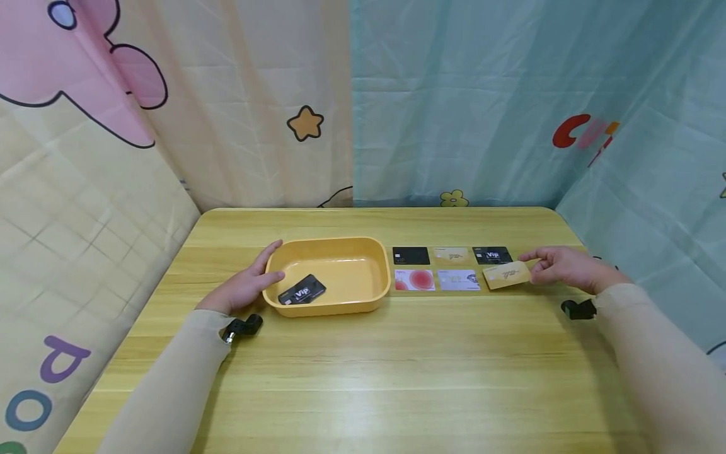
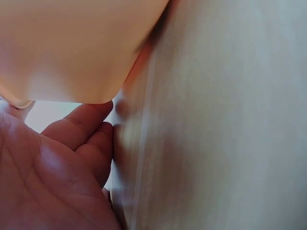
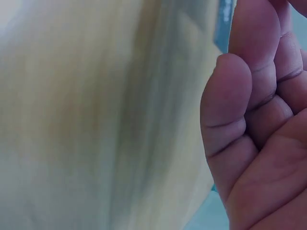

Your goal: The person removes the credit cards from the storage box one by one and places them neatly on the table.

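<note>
Sleeves (image 1: pixel 164 384) lay nearest the head camera on my feed, cut off by the frame. I saw the left hand (image 1: pixel 244 287) gripping the box (image 1: pixel 354 277) by its left rim, thumb inside. At the card rows' right end, the right hand (image 1: pixel 564 268), nearly closed, pinched a gold card (image 1: pixel 505 275), partly hiding a black card (image 1: pixel 491 254); I couldn't tell whether the gold card touched the table (image 1: pixel 363 384).

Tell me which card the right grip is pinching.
The gold card at the near row's right end. Only it is pinched by the right grip; the other gold card, in the far row's middle, lies untouched.
</note>
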`<state>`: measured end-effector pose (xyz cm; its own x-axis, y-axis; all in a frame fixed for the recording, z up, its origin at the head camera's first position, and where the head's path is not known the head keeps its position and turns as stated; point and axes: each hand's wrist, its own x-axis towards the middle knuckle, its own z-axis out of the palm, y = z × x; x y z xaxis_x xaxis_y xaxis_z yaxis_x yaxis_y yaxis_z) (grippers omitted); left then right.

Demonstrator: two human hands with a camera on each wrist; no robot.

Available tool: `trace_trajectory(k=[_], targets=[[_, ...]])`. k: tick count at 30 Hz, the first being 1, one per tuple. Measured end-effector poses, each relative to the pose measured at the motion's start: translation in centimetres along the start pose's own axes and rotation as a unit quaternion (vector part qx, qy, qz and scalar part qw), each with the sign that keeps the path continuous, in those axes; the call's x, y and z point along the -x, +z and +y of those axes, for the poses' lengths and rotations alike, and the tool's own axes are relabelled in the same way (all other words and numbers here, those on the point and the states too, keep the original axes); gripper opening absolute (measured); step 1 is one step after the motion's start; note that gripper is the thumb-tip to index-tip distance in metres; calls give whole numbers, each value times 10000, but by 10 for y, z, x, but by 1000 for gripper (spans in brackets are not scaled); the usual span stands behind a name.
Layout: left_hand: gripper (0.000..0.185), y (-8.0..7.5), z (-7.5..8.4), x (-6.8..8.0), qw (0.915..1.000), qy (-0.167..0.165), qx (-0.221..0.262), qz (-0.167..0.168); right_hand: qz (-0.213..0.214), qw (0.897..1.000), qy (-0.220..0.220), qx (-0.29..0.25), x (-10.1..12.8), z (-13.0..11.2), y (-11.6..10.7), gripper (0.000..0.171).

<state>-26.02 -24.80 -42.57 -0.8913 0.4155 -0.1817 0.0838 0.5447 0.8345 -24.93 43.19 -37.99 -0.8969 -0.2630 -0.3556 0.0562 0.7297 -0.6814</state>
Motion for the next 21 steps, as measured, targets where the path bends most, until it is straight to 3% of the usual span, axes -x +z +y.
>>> trace_trajectory(k=[10,21], targets=[[79,0,2,0,10000,-19,-13,2,-252,9992,158,-272,-7,8,8,72],[79,0,3,2,9999,-57,-126,35,-201,9996,123,148,-14,15,11,68]])
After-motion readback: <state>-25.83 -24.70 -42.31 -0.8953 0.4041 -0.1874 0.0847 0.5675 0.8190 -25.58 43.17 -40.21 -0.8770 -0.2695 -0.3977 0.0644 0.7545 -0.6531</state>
